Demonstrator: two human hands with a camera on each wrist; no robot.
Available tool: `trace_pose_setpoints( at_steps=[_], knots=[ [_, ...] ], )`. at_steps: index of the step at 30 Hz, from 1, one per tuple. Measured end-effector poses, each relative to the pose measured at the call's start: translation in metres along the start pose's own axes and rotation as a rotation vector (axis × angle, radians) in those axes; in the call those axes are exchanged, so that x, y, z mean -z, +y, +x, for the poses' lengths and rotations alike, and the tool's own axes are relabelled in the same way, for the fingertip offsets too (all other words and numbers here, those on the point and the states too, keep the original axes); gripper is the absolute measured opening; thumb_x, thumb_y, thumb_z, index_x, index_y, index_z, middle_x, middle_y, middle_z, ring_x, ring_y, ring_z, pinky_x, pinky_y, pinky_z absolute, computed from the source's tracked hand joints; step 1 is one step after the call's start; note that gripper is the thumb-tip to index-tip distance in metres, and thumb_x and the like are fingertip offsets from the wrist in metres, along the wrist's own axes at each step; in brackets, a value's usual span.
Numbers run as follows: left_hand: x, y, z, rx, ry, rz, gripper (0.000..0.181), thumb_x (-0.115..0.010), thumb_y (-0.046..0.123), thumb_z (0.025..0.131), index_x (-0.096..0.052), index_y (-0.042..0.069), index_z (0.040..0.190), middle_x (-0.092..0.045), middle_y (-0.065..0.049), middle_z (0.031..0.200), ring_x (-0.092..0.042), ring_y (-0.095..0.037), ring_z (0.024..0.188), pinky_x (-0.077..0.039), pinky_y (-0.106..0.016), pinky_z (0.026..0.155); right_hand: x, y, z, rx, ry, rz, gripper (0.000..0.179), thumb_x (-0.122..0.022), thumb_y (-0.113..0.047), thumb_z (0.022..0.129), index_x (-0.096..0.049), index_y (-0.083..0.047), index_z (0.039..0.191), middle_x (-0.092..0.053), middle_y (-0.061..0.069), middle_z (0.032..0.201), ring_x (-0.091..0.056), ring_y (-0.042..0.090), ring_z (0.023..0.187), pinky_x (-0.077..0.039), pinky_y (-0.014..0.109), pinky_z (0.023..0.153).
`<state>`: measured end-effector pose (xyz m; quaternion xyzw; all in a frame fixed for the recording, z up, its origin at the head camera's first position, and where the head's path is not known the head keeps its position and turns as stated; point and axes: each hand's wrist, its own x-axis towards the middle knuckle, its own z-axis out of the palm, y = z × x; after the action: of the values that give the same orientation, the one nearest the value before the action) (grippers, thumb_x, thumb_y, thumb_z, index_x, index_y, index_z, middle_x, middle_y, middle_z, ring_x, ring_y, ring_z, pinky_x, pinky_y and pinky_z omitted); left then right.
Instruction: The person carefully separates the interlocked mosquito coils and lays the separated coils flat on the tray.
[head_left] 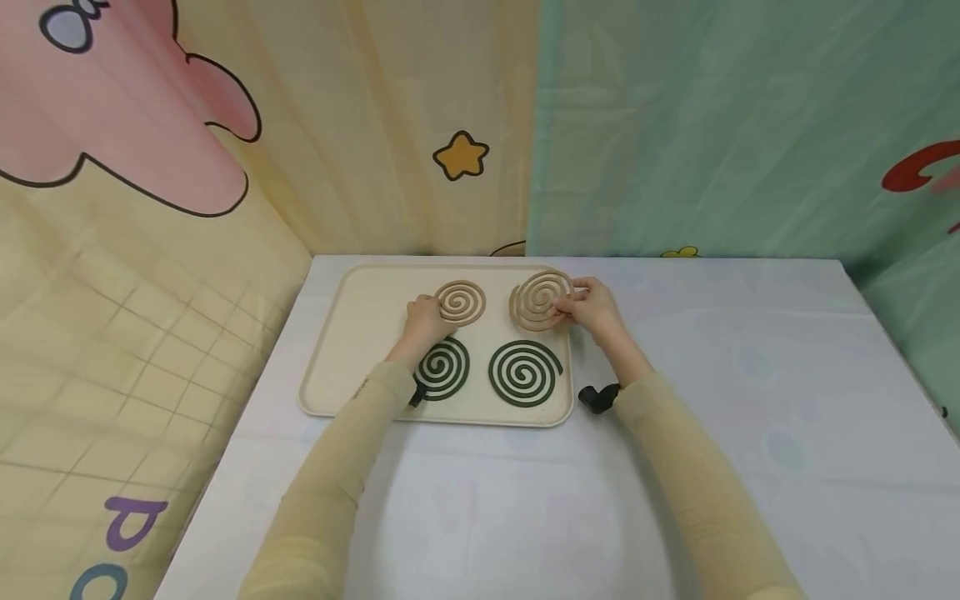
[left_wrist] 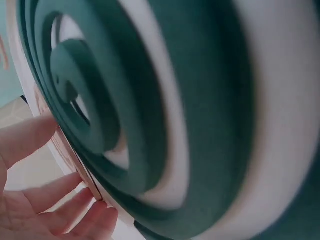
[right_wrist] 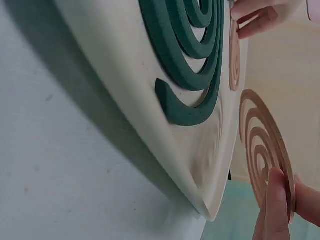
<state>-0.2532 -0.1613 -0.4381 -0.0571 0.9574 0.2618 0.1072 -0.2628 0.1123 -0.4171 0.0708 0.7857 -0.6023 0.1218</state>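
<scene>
Two brown and two green mosquito coils are at the cream tray. My right hand pinches the right brown mosquito coil by its edge. That coil is tilted and raised above the tray's far right corner, with thumb and fingers on opposite faces in the right wrist view. At the tray's far middle, my left hand holds the left edge of the other brown mosquito coil, which looks flat. Below it lies a green mosquito coil, partly hidden by the left wrist. The second green mosquito coil lies nearer the right edge.
The cream tray has a low raised rim and sits on a white-covered table. A yellow curtain and a green curtain hang directly behind the table. A dark wrist-worn device shows beside the right sleeve.
</scene>
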Motion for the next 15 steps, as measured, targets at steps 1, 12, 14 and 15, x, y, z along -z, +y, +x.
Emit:
trace_pose_setpoints(
  at_steps=[1, 12, 14, 15],
  knots=[
    [-0.001, 0.000, 0.000, 0.005, 0.004, 0.010, 0.059, -0.071, 0.016, 0.088, -0.049, -0.012, 0.135, -0.044, -0.027, 0.142, -0.039, -0.041, 0.128, -0.041, -0.045, 0.107, -0.002, -0.001, 0.001, 0.006, 0.001, -0.017, 0.062, -0.066, -0.003, 0.093, -0.033, 0.007, 0.145, -0.060, 0.028, 0.119, -0.058, -0.004, 0.057, -0.057, 0.019, 0.067],
    [0.001, 0.000, -0.010, 0.023, 0.032, -0.022, 0.048, -0.065, 0.011, 0.089, -0.054, -0.015, 0.128, -0.041, -0.029, 0.144, -0.037, -0.044, 0.131, -0.040, -0.048, 0.108, -0.015, -0.002, 0.006, 0.066, -0.082, -0.449, 0.070, -0.069, -0.009, 0.089, -0.035, 0.008, 0.147, -0.050, 0.029, 0.140, -0.051, 0.040, 0.128, -0.046, 0.045, 0.106],
    [0.002, 0.000, -0.012, 0.024, 0.028, -0.026, 0.047, -0.063, 0.011, 0.090, -0.054, -0.014, 0.129, -0.041, -0.028, 0.144, -0.036, -0.043, 0.130, -0.040, -0.048, 0.106, -0.015, -0.001, 0.006, 0.079, -0.096, -0.488, 0.069, -0.069, -0.011, 0.088, -0.037, 0.008, 0.146, -0.047, 0.028, 0.144, -0.046, 0.040, 0.133, -0.042, 0.047, 0.110],
    [0.003, 0.000, -0.012, 0.026, 0.025, -0.031, 0.047, -0.063, 0.011, 0.090, -0.055, -0.014, 0.129, -0.040, -0.028, 0.144, -0.036, -0.043, 0.130, -0.040, -0.048, 0.106, -0.015, 0.000, 0.007, 0.080, -0.101, -0.495, 0.068, -0.070, -0.012, 0.089, -0.038, 0.007, 0.146, -0.046, 0.028, 0.145, -0.044, 0.041, 0.135, -0.041, 0.047, 0.111]
  ],
)
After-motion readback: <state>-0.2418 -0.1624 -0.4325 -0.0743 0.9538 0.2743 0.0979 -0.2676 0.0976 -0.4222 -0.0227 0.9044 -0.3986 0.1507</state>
